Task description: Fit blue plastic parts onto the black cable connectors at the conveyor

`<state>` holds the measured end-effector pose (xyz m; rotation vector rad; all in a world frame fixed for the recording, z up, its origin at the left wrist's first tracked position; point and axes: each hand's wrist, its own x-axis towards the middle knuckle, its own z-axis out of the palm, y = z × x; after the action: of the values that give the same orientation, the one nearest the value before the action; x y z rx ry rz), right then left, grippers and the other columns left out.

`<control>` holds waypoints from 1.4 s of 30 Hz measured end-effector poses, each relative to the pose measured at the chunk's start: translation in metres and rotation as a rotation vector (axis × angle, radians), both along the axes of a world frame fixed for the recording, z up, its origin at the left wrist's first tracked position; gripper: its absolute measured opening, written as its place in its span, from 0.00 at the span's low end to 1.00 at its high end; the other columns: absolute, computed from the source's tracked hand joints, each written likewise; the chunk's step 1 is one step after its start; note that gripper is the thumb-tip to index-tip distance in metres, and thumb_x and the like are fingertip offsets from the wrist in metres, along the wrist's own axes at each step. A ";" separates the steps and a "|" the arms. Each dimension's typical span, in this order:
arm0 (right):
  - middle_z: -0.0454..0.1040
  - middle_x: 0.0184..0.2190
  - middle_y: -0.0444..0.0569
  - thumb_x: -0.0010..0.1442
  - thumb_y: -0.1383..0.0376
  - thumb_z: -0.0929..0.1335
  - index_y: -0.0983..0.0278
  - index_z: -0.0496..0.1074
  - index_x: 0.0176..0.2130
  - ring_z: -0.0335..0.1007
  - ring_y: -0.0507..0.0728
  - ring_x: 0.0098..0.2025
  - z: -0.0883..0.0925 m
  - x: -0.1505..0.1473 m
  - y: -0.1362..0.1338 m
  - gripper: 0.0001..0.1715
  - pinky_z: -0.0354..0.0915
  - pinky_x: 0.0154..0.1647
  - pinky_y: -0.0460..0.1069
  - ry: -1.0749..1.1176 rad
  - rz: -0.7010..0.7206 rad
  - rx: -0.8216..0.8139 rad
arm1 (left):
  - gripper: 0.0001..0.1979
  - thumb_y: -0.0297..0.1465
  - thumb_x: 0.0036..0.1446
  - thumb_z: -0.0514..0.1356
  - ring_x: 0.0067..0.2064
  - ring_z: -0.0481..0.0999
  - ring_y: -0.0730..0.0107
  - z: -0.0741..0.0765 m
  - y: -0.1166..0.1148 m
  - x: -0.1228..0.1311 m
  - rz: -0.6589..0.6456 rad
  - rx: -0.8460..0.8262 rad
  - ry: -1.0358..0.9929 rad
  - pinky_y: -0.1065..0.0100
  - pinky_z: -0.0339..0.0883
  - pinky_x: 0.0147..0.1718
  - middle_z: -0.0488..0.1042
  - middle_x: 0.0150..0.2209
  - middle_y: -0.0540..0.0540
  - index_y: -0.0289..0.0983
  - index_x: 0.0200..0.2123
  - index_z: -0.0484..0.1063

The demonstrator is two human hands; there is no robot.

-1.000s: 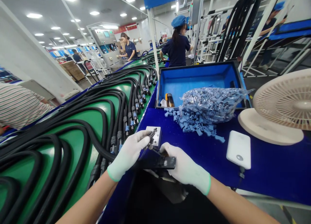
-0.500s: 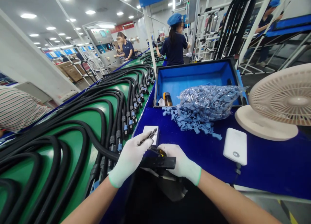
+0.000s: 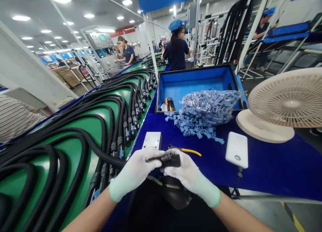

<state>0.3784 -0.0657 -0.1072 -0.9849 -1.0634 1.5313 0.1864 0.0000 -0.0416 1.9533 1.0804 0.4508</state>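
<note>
Both of my hands wear white gloves and meet over the table's near edge. My left hand (image 3: 141, 166) is closed on a black hose that comes in from the left. A small metal coil spring (image 3: 166, 157) shows between my hands, at the hose's end. My right hand (image 3: 187, 173) has its fingers closed around a dark end piece (image 3: 174, 160) beside the spring; the fingers hide part of it. Just beyond lie yellow-handled pliers (image 3: 191, 151), apart from both hands. A white block (image 3: 152, 140) sits behind my left hand.
Black hoses (image 3: 95, 134) curve over a green surface (image 3: 72, 161) at left. Small blue clips (image 3: 198, 129) spill from a clear plastic bag (image 3: 211, 106) before a blue crate (image 3: 193, 79). A white power bank (image 3: 236, 148) and a fan (image 3: 289, 101) stand right. Several people work farther back.
The pliers have left my right hand and lie on the table. My right hand now grips the dark end piece by the spring, close to my left hand. The view has shifted slightly.
</note>
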 end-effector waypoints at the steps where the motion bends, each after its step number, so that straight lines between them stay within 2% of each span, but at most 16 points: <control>1: 0.75 0.36 0.44 0.52 0.71 0.72 0.62 0.70 0.46 0.72 0.55 0.35 0.000 -0.003 0.001 0.21 0.69 0.40 0.51 0.045 -0.013 -0.006 | 0.16 0.26 0.58 0.62 0.50 0.77 0.62 0.000 -0.001 0.001 -0.044 0.013 0.021 0.63 0.67 0.55 0.80 0.46 0.51 0.48 0.47 0.82; 7: 0.75 0.33 0.41 0.44 0.76 0.72 0.61 0.69 0.45 0.71 0.53 0.29 -0.006 -0.006 0.011 0.27 0.69 0.37 0.51 0.128 0.017 -0.111 | 0.09 0.24 0.60 0.60 0.41 0.73 0.64 -0.013 -0.005 0.002 -0.124 0.192 0.033 0.64 0.66 0.42 0.72 0.37 0.47 0.40 0.38 0.80; 11: 0.75 0.31 0.40 0.40 0.77 0.73 0.61 0.68 0.41 0.71 0.54 0.28 -0.003 -0.006 0.010 0.27 0.69 0.34 0.50 0.153 0.058 -0.113 | 0.10 0.28 0.63 0.60 0.39 0.71 0.64 -0.027 0.002 -0.002 -0.250 0.283 -0.040 0.63 0.66 0.40 0.71 0.36 0.45 0.40 0.43 0.80; 13: 0.74 0.30 0.40 0.40 0.77 0.72 0.62 0.68 0.39 0.70 0.53 0.28 -0.001 -0.005 0.008 0.25 0.67 0.32 0.49 0.105 0.017 -0.106 | 0.20 0.27 0.56 0.65 0.38 0.72 0.66 -0.032 0.012 -0.001 -0.188 0.140 -0.057 0.65 0.67 0.39 0.72 0.37 0.48 0.43 0.53 0.77; 15: 0.74 0.29 0.40 0.40 0.78 0.72 0.62 0.70 0.38 0.70 0.53 0.30 0.001 -0.004 0.008 0.23 0.66 0.31 0.47 0.033 -0.041 -0.076 | 0.40 0.24 0.46 0.69 0.37 0.73 0.67 -0.033 0.022 0.004 -0.090 -0.033 -0.062 0.67 0.69 0.37 0.72 0.40 0.49 0.43 0.64 0.67; 17: 0.75 0.30 0.41 0.40 0.78 0.72 0.62 0.71 0.38 0.71 0.53 0.31 0.001 0.000 0.011 0.23 0.66 0.33 0.47 0.031 -0.065 -0.046 | 0.50 0.22 0.39 0.70 0.36 0.73 0.68 -0.032 0.027 0.010 -0.021 -0.074 -0.060 0.68 0.69 0.35 0.72 0.41 0.49 0.42 0.68 0.60; 19: 0.76 0.31 0.42 0.43 0.76 0.73 0.63 0.72 0.40 0.73 0.55 0.33 0.001 0.004 0.016 0.23 0.70 0.36 0.50 0.096 -0.057 -0.015 | 0.43 0.24 0.41 0.70 0.36 0.73 0.67 -0.030 0.022 0.013 0.075 0.061 -0.058 0.67 0.69 0.36 0.73 0.39 0.50 0.42 0.63 0.67; 22: 0.79 0.37 0.47 0.47 0.73 0.74 0.63 0.73 0.44 0.77 0.59 0.38 0.000 0.005 0.015 0.23 0.72 0.44 0.55 0.179 -0.143 0.066 | 0.12 0.31 0.49 0.69 0.35 0.74 0.63 -0.035 -0.002 0.008 0.236 0.218 -0.052 0.65 0.69 0.37 0.75 0.33 0.49 0.41 0.40 0.80; 24: 0.79 0.43 0.50 0.50 0.72 0.73 0.62 0.72 0.48 0.78 0.61 0.43 -0.004 -0.002 0.007 0.24 0.73 0.48 0.57 0.233 -0.256 0.114 | 0.07 0.36 0.55 0.67 0.35 0.75 0.60 -0.044 -0.017 0.001 0.280 0.001 -0.157 0.63 0.71 0.37 0.77 0.32 0.46 0.39 0.33 0.80; 26: 0.77 0.51 0.51 0.51 0.71 0.73 0.60 0.71 0.51 0.77 0.62 0.49 -0.009 -0.010 -0.001 0.28 0.72 0.52 0.58 0.197 -0.227 0.176 | 0.12 0.40 0.59 0.65 0.39 0.78 0.57 -0.051 -0.024 -0.009 0.382 -0.350 -0.495 0.60 0.74 0.39 0.78 0.37 0.42 0.38 0.40 0.80; 28: 0.73 0.58 0.50 0.50 0.71 0.74 0.58 0.71 0.53 0.73 0.63 0.55 -0.015 -0.010 -0.002 0.30 0.70 0.57 0.58 -0.049 -0.014 0.339 | 0.14 0.37 0.62 0.63 0.42 0.79 0.59 -0.051 -0.021 -0.019 0.564 -0.582 -0.923 0.60 0.76 0.41 0.77 0.40 0.41 0.37 0.48 0.76; 30: 0.70 0.61 0.51 0.54 0.73 0.71 0.60 0.73 0.54 0.69 0.62 0.60 -0.020 0.006 0.013 0.28 0.64 0.63 0.58 -0.482 0.111 0.550 | 0.11 0.31 0.63 0.63 0.34 0.75 0.71 -0.045 -0.010 -0.028 0.695 -0.596 -1.185 0.68 0.76 0.35 0.73 0.34 0.47 0.37 0.48 0.73; 33: 0.69 0.62 0.58 0.59 0.79 0.63 0.65 0.73 0.55 0.63 0.64 0.62 -0.025 0.054 0.057 0.28 0.61 0.62 0.60 -1.277 -0.190 0.583 | 0.08 0.27 0.62 0.64 0.23 0.61 0.81 -0.028 0.012 -0.035 0.613 -0.437 -1.147 0.76 0.64 0.23 0.60 0.24 0.56 0.35 0.45 0.72; 34: 0.69 0.61 0.59 0.59 0.79 0.62 0.65 0.73 0.55 0.63 0.65 0.59 -0.026 0.071 0.072 0.28 0.63 0.58 0.60 -1.496 -0.187 0.545 | 0.09 0.28 0.62 0.65 0.21 0.58 0.81 -0.023 0.020 -0.035 0.574 -0.366 -1.074 0.76 0.61 0.21 0.57 0.23 0.57 0.35 0.45 0.72; 38: 0.78 0.45 0.60 0.61 0.77 0.63 0.66 0.79 0.41 0.67 0.66 0.50 -0.028 0.113 0.110 0.17 0.63 0.50 0.58 -1.579 -0.121 0.557 | 0.13 0.32 0.60 0.66 0.20 0.57 0.79 -0.011 0.053 -0.025 0.540 -0.066 -0.816 0.74 0.57 0.20 0.56 0.20 0.58 0.35 0.46 0.71; 42: 0.75 0.45 0.61 0.67 0.71 0.61 0.69 0.75 0.54 0.67 0.65 0.50 -0.026 0.110 0.113 0.20 0.62 0.52 0.56 -1.556 -0.170 0.572 | 0.16 0.32 0.57 0.66 0.20 0.61 0.76 -0.010 0.086 -0.011 0.524 0.163 -0.702 0.71 0.60 0.22 0.62 0.20 0.57 0.33 0.47 0.71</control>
<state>0.4882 0.0471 -0.1335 -1.7435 -2.1645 -0.0135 0.1756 0.0857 -0.0511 1.4193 1.0782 1.4226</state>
